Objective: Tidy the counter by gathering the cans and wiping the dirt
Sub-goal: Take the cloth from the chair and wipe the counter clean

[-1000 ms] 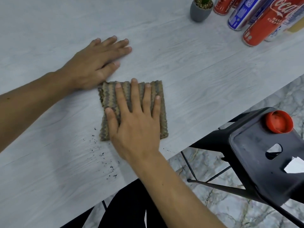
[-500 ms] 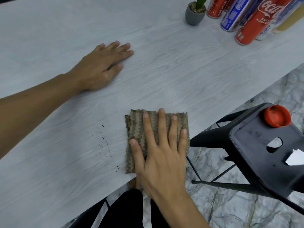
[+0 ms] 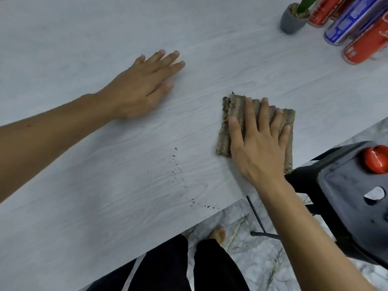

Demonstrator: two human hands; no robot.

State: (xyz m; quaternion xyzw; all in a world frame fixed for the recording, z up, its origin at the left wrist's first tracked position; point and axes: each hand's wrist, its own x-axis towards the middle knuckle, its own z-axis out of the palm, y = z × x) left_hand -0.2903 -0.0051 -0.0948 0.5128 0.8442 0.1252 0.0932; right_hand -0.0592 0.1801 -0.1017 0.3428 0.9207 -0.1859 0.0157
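Observation:
A folded brown striped cloth lies flat near the counter's front edge. My right hand presses on it with straight, spread fingers. My left hand rests flat on the pale wood-grain counter, to the left of the cloth and apart from it. A trail of dark dirt specks runs toward the counter's edge, left of the cloth. Several cans stand grouped at the far right corner, among them a red can and a blue can.
A small grey pot with a green plant stands just left of the cans. A black stool with an orange-red cap on its seat stands on the marble floor by the counter's right front. My legs and a bare foot show below the edge.
My right hand has slid the cloth from the counter's front edge back up onto the surface and to the right. The left hand has stayed flat in place. The dirt trail remains.

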